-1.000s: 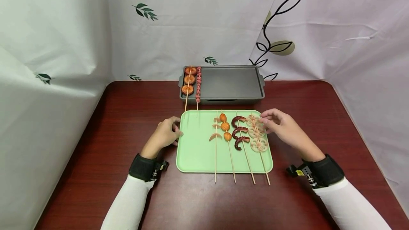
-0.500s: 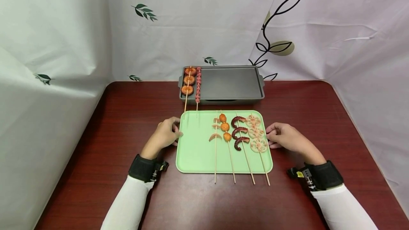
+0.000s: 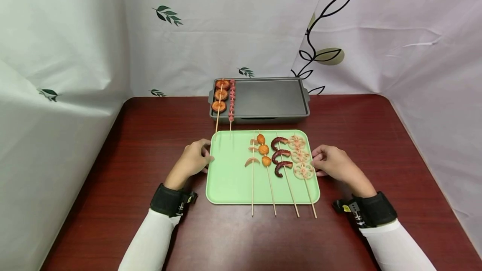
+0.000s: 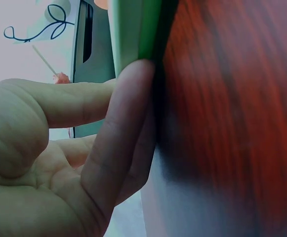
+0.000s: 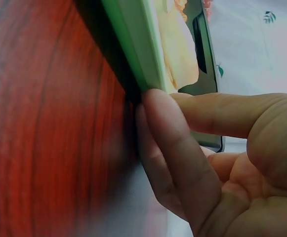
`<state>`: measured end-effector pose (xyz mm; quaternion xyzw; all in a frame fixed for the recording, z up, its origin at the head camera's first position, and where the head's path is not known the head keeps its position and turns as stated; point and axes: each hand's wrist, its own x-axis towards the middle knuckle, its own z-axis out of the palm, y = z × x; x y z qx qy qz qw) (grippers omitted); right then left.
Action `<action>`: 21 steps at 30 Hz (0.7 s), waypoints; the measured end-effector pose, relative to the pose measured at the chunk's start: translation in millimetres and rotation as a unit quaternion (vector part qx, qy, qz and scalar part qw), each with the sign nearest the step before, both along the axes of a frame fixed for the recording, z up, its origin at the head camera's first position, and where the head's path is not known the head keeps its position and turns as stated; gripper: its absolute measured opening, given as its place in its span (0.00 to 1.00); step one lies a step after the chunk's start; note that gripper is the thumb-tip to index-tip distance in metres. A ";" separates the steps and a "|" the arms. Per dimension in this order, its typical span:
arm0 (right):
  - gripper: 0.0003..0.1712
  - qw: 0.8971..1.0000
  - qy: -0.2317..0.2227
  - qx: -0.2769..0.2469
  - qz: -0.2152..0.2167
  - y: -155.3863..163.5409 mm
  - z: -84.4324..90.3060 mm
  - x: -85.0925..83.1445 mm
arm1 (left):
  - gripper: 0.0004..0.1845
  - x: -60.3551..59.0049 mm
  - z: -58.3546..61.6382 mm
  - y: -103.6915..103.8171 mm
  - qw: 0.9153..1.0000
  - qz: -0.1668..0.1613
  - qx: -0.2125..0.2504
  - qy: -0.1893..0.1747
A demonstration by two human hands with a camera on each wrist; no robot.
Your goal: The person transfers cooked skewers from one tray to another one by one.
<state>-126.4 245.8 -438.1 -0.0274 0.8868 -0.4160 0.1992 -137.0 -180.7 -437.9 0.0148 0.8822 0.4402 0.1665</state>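
Green tray (image 3: pixel 229 179) lies on the counter (image 3: pixel 113 158) before us — left hand (image 3: pixel 192 160) and right hand (image 3: pixel 333 164) curl fingers against its side edges. Two skewers (image 3: pixel 225 103) lie on the dark pan (image 3: pixel 271 97); four remain.

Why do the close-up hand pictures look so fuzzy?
Left wrist view: the fingers and green tray sit too near the lens, so the table smears. Right wrist view: same blur on the fingers. Head view: evenly lit, sharp.
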 end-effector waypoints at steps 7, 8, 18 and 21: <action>0.14 1.000 0.001 0.006 -0.005 -1.3 -1.7 -0.7 | 0.30 1.2 2.3 0.3 1.000 0.001 -0.006 -0.003; 0.14 1.000 -0.001 0.005 -0.004 -1.0 -1.6 -0.7 | 0.30 1.1 2.3 0.4 1.000 0.000 -0.005 -0.003; 0.13 0.999 -0.028 -0.036 -0.001 4.5 -5.3 -2.8 | 0.27 1.4 -1.2 -3.8 1.000 0.005 0.000 0.013; 0.13 0.999 -0.026 -0.039 0.000 4.8 -6.2 -2.6 | 0.25 2.6 0.5 -5.3 1.000 0.014 -0.001 0.018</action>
